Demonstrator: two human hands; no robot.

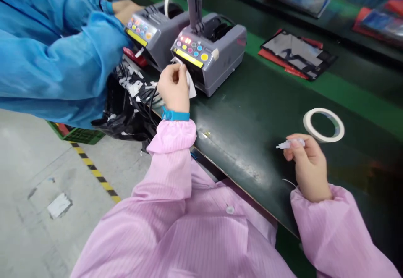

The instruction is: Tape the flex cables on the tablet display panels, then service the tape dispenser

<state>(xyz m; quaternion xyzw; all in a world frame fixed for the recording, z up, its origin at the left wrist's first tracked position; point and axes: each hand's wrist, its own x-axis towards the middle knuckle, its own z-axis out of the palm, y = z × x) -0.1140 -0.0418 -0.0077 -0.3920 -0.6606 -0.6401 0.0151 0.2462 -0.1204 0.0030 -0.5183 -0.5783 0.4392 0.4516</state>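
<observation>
My left hand (174,88) is at the front of the nearer grey tape dispenser (210,51), its fingers pinched on a white piece of tape (190,85) at the outlet. My right hand (307,164) hovers over the dark green belt (252,114), fingers closed on a small crumpled white scrap of tape (288,144). A white tape roll (323,124) lies flat on the belt just beyond my right hand. Both of my sleeves are pink.
A second grey tape dispenser (153,30) stands to the left, with a co-worker's hand (126,10) in a blue sleeve on it. A black bag (126,106) with white scraps hangs at the table edge. Flat dark panels (297,55) lie farther back. A green crate (77,134) sits on the floor.
</observation>
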